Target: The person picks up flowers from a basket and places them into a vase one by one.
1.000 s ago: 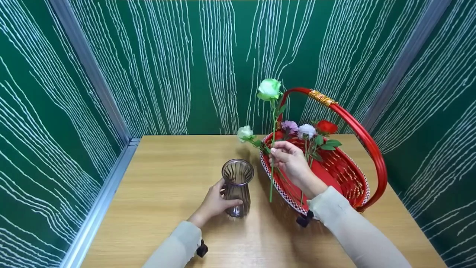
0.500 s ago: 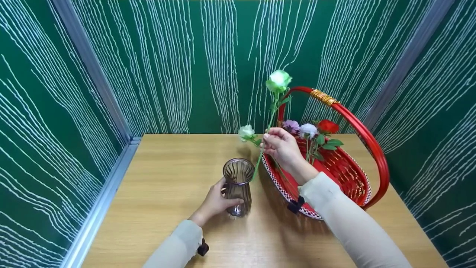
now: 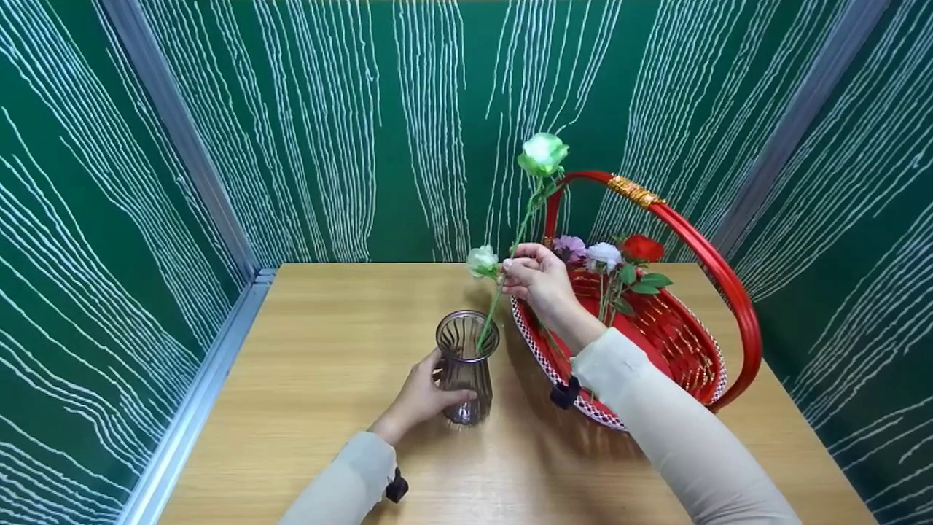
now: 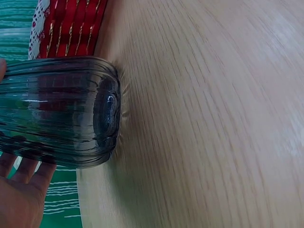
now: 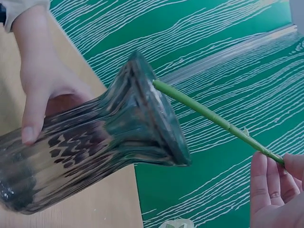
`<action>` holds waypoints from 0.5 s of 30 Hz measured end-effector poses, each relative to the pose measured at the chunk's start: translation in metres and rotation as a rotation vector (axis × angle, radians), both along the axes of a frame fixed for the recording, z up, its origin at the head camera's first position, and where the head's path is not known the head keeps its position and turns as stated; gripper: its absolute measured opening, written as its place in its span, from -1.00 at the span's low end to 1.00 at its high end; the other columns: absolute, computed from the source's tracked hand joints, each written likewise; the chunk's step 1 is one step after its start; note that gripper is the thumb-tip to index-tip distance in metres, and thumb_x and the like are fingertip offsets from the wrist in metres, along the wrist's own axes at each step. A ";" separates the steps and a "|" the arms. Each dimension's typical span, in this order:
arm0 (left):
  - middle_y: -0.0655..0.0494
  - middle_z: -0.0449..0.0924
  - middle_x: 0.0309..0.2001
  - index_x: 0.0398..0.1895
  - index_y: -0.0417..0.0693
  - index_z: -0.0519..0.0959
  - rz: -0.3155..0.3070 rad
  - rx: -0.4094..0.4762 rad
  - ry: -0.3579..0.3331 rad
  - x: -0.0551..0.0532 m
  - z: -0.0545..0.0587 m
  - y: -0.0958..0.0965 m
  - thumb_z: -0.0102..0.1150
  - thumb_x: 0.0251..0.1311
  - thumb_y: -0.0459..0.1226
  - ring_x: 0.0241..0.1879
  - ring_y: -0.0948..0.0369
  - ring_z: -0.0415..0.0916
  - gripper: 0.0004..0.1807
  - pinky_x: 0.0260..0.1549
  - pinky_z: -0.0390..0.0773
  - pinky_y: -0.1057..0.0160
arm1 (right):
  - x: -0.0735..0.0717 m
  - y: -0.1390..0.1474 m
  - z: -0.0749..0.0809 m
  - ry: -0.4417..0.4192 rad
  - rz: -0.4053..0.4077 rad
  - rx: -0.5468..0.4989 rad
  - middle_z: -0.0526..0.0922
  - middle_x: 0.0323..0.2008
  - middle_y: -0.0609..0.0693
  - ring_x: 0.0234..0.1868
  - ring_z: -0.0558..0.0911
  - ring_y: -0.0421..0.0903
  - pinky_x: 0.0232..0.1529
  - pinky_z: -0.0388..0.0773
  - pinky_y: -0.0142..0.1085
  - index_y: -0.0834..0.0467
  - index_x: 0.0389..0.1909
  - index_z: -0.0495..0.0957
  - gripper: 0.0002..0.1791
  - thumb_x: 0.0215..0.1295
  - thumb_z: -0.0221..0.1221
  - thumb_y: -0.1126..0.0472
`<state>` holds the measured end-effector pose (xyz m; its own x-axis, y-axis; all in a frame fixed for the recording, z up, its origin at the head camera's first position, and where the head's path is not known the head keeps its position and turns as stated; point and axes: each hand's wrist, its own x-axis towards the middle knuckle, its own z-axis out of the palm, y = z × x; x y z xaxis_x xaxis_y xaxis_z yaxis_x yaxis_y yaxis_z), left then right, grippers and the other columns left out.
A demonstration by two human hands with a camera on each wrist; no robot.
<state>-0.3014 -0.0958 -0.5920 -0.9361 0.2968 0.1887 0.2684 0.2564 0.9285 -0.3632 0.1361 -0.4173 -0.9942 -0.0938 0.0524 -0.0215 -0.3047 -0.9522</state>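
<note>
A smoky ribbed glass vase with a flared mouth stands upright on the table. My left hand grips its body from the left, thumb in front; in the left wrist view the fingers lie along the glass. My right hand pinches the stem of a pale green rose, its bloom up and the stem slanting down leftward. The cut end of the stem is at the vase's rim in the right wrist view; from the head it overlaps the mouth. Whether it is inside is hard to tell.
A red woven basket with a tall arched handle stands to the right. It holds a purple flower, a pale lilac one and a red one. A white rose leans over its left side.
My right hand has moved left and up with the green rose, tilting it so the stem's lower end comes from right of the vase to its mouth. My left hand has stayed on the vase.
</note>
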 end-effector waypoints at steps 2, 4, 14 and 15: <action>-0.24 0.64 0.31 0.52 -0.15 0.43 -0.002 0.002 0.001 0.000 0.001 -0.001 0.71 0.04 -0.21 0.31 -0.17 0.62 -0.04 0.33 0.66 -0.19 | -0.001 -0.003 -0.001 0.020 0.000 0.035 0.74 -0.38 -0.05 -0.43 0.73 -0.14 -0.33 0.80 -0.31 0.16 0.09 0.41 -0.74 0.56 0.12 0.51; -0.24 0.64 0.31 0.52 -0.15 0.42 -0.006 0.003 0.005 0.000 0.001 -0.001 0.71 0.05 -0.21 0.31 -0.16 0.62 -0.04 0.34 0.66 -0.18 | -0.001 -0.006 -0.003 0.050 0.003 0.076 0.74 -0.37 -0.03 -0.42 0.75 -0.13 -0.31 0.81 -0.29 0.15 0.11 0.41 -0.72 0.56 0.13 0.51; -0.24 0.64 0.31 0.53 -0.17 0.42 -0.018 0.016 0.007 -0.001 0.001 -0.001 0.71 0.05 -0.20 0.32 -0.16 0.61 -0.04 0.35 0.64 -0.21 | 0.006 -0.017 -0.011 0.181 0.041 0.381 0.77 -0.16 0.29 -0.35 0.72 -0.12 -0.28 0.79 -0.30 0.27 0.21 0.44 -0.73 0.60 0.16 0.40; -0.23 0.64 0.31 0.52 -0.16 0.42 -0.017 0.016 0.007 -0.001 0.001 -0.001 0.71 0.04 -0.20 0.32 -0.16 0.61 -0.04 0.35 0.64 -0.21 | 0.006 -0.017 -0.012 0.191 0.046 0.402 0.77 -0.16 0.30 -0.36 0.72 -0.12 -0.28 0.79 -0.29 0.28 0.21 0.44 -0.75 0.62 0.15 0.39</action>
<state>-0.3023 -0.0964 -0.5908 -0.9298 0.3093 0.1996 0.2787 0.2371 0.9306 -0.3574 0.1187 -0.4293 -0.9646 -0.1880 0.1847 -0.2033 0.0845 -0.9755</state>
